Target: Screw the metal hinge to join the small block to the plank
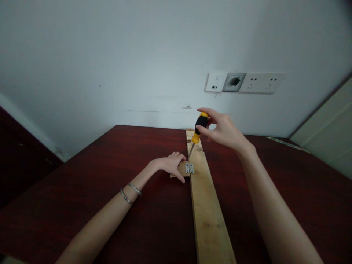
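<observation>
Where steel tip meets hinge [189,168], yellow-black screwdriver [200,128]

Right hand [224,130] grips a yellow-black screwdriver [200,128], tip down on a small metal hinge [189,168]. Hinge joins a long plank [207,205] and a small wood block [181,169] at its 9 o'clock. Left hand [172,165] presses the block. All rest on a dark red table [82,190].

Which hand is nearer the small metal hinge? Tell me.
Left. The left hand presses the small wood block right beside the hinge, while the right hand is higher up, holding the screwdriver handle above the hinge.
</observation>
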Motion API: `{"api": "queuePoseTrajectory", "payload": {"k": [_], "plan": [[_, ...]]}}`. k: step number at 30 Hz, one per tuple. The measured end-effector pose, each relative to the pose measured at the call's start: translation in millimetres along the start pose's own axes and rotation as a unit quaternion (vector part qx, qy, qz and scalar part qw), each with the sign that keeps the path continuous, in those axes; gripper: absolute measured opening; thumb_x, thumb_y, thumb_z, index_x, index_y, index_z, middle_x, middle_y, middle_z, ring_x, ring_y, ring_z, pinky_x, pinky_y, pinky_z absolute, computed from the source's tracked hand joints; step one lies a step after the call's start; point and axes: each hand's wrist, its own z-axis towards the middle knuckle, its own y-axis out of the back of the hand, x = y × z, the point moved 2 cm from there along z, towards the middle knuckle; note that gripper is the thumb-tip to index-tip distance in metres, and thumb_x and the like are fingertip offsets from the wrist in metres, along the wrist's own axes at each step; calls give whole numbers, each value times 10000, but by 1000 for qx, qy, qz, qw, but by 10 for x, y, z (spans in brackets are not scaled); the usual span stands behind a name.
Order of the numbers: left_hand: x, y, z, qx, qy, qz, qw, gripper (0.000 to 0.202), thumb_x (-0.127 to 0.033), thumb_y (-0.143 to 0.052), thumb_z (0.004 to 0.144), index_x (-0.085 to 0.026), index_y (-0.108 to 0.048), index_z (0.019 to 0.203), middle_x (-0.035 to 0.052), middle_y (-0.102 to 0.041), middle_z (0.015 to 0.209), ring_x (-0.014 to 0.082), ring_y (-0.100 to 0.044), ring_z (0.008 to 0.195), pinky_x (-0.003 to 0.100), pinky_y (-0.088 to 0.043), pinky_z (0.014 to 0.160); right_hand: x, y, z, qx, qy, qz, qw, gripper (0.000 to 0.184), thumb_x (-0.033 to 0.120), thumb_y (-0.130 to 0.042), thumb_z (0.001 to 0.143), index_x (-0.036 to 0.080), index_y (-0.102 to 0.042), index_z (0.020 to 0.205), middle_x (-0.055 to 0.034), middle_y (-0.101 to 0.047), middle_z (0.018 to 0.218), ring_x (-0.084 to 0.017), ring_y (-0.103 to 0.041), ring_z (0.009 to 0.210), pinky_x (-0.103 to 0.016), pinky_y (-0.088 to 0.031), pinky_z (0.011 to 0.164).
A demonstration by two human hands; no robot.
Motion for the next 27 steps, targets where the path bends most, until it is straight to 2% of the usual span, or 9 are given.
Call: {"api": "queuePoseTrajectory", "payload": {"k": [7,27], "plan": [[-35,13,22,11,-3,14,1000,866,-691,-684,497,-179,-422,1145,85,-437,1118,273,-411,1063,344,-360,898,27,-45,16,13,36,-38,999,505,284,-595,759,163,-517,1243,-76,-655,942,-193,-604,724,-356,-501,699],[-54,24,25,-2,-8,-17,1000,847,-667,-700,500,-181,-450,1147,88,-460,1087,289,-427,1043,347,-370,861,-15,-96,26,27,50,-51,997,518,307,-596,772,158,-502,1260,-98,-657,1005,-193,-602,728,-352,-486,711]]}}
